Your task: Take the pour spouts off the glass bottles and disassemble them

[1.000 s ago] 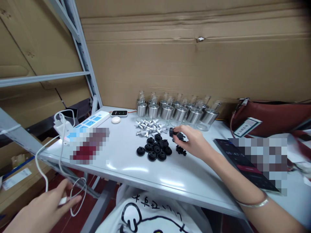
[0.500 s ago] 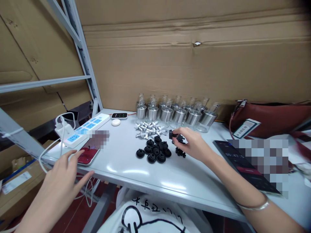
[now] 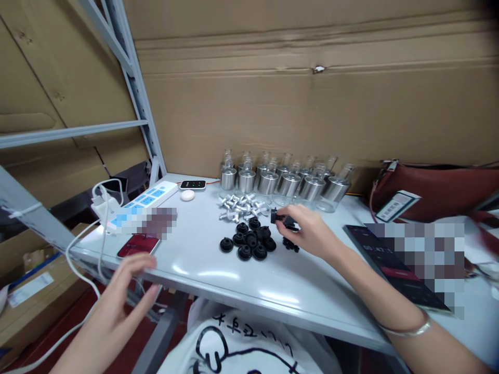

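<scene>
My right hand [image 3: 306, 226] pinches a small black plastic part [image 3: 274, 215] between thumb and fingers, just above the tabletop. More small black parts [image 3: 290, 245] lie under and beside that hand, partly covered by it. Left of it sits a cluster of round black ribbed stoppers [image 3: 251, 240], and behind them a heap of silver pour spouts [image 3: 241, 206]. My left hand [image 3: 125, 296] is open, fingers and thumb apart, over the table's front edge. It is nearest to a phone [image 3: 138, 245] lying there and holds nothing.
Glass bottles with steel sleeves [image 3: 289, 184] stand in two rows at the back. A power strip [image 3: 154, 196], a white round object [image 3: 187, 195] and a small black device [image 3: 193, 185] are at left. A tablet [image 3: 384, 254] and a brown bag [image 3: 440, 192] are at right.
My left hand has moved right and down, off the phone's edge, its fingers more bent. My right hand stays almost in place with the black part.
</scene>
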Tool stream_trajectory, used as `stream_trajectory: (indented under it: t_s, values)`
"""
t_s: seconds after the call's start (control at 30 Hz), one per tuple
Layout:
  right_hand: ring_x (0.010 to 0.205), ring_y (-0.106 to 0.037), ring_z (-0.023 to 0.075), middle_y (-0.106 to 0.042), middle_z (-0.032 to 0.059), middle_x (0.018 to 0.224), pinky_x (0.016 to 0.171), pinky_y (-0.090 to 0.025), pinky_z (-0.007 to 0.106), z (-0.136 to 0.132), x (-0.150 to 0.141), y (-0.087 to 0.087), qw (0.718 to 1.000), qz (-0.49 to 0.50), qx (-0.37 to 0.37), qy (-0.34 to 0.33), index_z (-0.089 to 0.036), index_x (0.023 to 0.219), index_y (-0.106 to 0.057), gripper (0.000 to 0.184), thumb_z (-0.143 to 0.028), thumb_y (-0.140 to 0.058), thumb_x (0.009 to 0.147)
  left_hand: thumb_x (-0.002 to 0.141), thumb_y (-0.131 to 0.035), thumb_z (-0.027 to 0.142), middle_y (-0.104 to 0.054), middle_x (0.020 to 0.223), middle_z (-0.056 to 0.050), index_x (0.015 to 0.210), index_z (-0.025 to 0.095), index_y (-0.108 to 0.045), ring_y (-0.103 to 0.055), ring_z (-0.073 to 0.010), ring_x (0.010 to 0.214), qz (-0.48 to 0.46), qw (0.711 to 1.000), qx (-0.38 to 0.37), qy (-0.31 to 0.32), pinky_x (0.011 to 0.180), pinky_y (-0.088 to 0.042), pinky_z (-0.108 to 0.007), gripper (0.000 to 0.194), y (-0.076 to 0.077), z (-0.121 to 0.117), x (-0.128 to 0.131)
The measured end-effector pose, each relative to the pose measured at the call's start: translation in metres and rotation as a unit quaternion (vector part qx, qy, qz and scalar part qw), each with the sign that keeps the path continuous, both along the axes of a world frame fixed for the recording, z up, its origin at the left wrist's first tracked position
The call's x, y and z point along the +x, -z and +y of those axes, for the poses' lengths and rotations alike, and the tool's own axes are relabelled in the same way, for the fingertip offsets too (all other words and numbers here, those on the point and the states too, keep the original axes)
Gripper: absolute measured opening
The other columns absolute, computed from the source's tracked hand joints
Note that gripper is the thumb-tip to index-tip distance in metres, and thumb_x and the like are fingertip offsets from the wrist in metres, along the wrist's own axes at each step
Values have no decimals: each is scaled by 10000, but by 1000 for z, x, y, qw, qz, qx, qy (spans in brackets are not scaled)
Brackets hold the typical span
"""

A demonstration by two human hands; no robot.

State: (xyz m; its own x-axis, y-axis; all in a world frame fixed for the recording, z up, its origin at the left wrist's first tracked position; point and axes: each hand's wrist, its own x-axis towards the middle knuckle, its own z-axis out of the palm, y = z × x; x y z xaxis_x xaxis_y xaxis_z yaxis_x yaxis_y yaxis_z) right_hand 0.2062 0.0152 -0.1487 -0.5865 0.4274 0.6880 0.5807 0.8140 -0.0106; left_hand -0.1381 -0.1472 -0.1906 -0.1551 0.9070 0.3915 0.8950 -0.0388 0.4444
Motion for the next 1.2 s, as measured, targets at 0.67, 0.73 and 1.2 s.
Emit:
stream_trajectory:
  t_s: [0.67,0.73,1.2]
  values:
    - [629,-584,172,-643,31,706,586,-439,276,-3,-1,-4,1000,-11,-19,2,-192,855,-501,43,-155,-481,847,817,-392,423,-489,1196,-257,1233,60,-404,-491,-396,1122,176,952,-184,-168,849,-435,-486,552,-22,143,-19]
    - [634,-588,172,-643,32,704,589,-440,275,-4,0,-4,1000,-12,-21,1,-192,855,-501,46,-153,-479,847,812,-403,429,-502,1163,-265,1191,53,-431,-501,-402,1097,193,947,-192,-169,825,-442,-477,535,-22,151,-18]
    - [641,-582,171,-639,32,702,605,-430,275,-3,0,-4,1000,-13,-17,5,-189,855,-510,32,-170,-485,848,871,-422,500,-620,897,-77,1001,183,-528,-598,-200,838,-229,909,-246,247,796,-459,-322,358,-4,35,-9]
